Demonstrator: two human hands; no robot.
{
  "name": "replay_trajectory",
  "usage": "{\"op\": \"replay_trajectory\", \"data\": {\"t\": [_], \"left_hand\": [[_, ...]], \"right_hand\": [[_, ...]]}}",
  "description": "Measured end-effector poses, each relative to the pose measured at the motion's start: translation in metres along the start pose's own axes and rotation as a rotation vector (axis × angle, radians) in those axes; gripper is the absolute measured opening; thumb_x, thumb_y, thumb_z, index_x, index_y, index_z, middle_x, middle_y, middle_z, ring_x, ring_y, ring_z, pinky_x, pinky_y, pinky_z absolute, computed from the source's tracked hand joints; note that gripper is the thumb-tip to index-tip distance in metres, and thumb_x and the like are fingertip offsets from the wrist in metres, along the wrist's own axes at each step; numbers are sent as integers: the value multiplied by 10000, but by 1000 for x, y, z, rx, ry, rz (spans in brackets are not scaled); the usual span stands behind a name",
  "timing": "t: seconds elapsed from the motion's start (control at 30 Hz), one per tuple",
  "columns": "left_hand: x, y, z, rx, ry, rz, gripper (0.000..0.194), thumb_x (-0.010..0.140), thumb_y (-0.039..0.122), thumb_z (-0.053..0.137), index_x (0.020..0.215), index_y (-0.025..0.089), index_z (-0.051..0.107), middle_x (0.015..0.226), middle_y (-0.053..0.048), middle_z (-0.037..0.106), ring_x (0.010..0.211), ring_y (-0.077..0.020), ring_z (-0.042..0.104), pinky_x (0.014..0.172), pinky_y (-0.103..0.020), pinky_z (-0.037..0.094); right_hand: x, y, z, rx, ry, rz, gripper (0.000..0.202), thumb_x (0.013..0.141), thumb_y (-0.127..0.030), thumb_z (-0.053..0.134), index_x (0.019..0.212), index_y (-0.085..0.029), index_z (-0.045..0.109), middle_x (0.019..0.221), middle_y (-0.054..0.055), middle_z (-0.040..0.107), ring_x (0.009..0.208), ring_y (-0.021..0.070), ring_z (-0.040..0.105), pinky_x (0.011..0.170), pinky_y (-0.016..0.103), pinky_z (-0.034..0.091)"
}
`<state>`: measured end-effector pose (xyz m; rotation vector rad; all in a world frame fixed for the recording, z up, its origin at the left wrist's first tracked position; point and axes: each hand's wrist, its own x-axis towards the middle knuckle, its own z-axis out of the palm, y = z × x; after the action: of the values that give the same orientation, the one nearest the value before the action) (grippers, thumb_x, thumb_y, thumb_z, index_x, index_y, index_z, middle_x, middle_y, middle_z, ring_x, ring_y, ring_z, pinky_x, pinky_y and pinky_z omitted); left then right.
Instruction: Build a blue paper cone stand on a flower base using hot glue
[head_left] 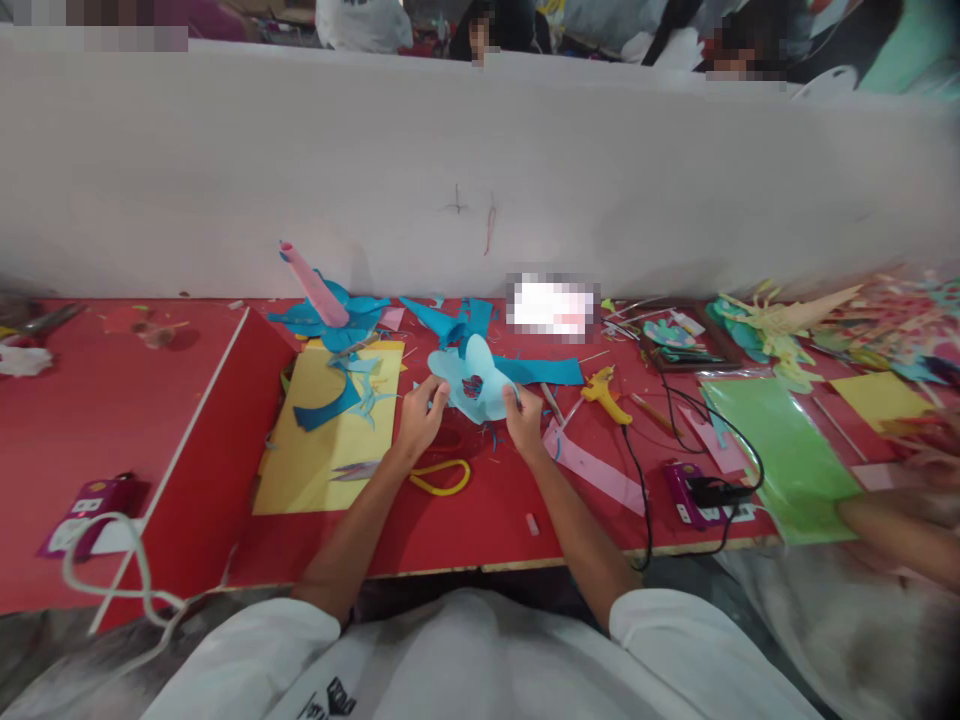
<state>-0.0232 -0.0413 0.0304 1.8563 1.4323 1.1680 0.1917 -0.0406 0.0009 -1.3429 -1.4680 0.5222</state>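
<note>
Pale-blue cutout (489, 388): my left hand (422, 412) pinches its nine o'clock edge, my right hand (524, 415) three o'clock, to spread it, as far as blur lets me judge.

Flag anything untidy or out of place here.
Light blue scraps litter the yellow sheet; the black cord from the yellow glue gun reaches the front edge of the red table, where it might snag.

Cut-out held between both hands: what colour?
Light blue; the cut-out shows in the head view, the only one.
</note>
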Motion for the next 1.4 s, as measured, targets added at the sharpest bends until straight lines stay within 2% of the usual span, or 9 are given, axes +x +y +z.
{"op": "replay_trajectory", "data": {"t": [0.1, 0.23, 0.4, 0.53, 0.8, 1.0, 1.13, 1.23, 1.4], "left_hand": [[6, -11, -1, -93, 82, -13, 310, 987, 486, 592, 883, 196, 623, 805, -11, 654, 721, -148, 589, 723, -264, 465], [15, -31, -5, -206, 95, -49, 284, 911, 462, 681, 990, 189, 673, 919, -37, 695, 714, -138, 570, 685, -261, 471], [17, -36, -9, -368, -99, -18, 424, 891, 437, 722, 1229, 180, 709, 1272, -118, 713, 1107, -238, 672, 942, -338, 533], [11, -32, -8, -489, -192, -30, 471, 886, 390, 723, 1311, 188, 703, 1391, -116, 680, 1251, -290, 645, 1043, -388, 525], [13, -33, 4, -496, -14, -66, 376, 892, 414, 743, 1181, 175, 760, 1256, -116, 751, 1173, -271, 686, 1009, -375, 546], [13, -33, 12, -463, -12, -15, 377, 914, 394, 708, 1222, 176, 708, 1258, -123, 736, 1151, -265, 698, 973, -375, 568], [15, -25, 8, -345, 45, 58, 596, 969, 335, 621, 1526, 201, 457, 1372, -139, 664, 1142, -234, 687, 964, -364, 562], [4, -15, -4, -55, 72, 22, 591, 1010, 282, 565, 1567, 214, 380, 1210, -117, 709, 956, -205, 693, 910, -362, 546], [-41, -3, -24, 673, -294, 47, 244, 955, 255, 686, 1183, 179, 647, 1074, -156, 716, 1047, -328, 688, 950, -446, 490]], "right_hand": [[2, 0, 0, 89, 117, 45, 496, 998, -658, 507, 948, -187, 656, 753, 21, 596, 677, 173, 518, 643, 303, 442], [7, 0, 0, 241, 119, 40, 613, 979, -635, 566, 1416, -205, 558, 1053, 117, 709, 908, 244, 675, 783, 365, 557], [15, 2, -7, 315, -98, -9, 424, 964, -602, 613, 1173, -251, 724, 1298, 114, 709, 1263, 299, 629, 1072, 447, 512], [20, 13, -12, 322, -159, 121, 403, 916, -562, 674, 1145, -237, 741, 1127, 82, 746, 998, 251, 676, 877, 388, 568], [19, 19, -11, 387, -34, 136, 405, 878, -509, 723, 1146, -209, 763, 904, 39, 710, 703, 169, 559, 668, 322, 492], [16, 8, -12, 414, -223, 107, 382, 842, -488, 775, 1116, -222, 787, 1065, 59, 758, 743, 170, 600, 694, 327, 521], [18, 16, -16, 431, -195, 184, 428, 810, -431, 785, 1186, -227, 780, 1044, 45, 773, 694, 149, 570, 665, 316, 530], [22, 26, -20, 466, -84, 192, 481, 799, -418, 789, 1254, -265, 754, 1185, 43, 756, 820, 175, 629, 760, 349, 580], [28, 40, -21, 571, -19, 273, 506, 788, -414, 799, 1265, -259, 733, 1164, 63, 750, 970, 222, 688, 851, 389, 603]]}}
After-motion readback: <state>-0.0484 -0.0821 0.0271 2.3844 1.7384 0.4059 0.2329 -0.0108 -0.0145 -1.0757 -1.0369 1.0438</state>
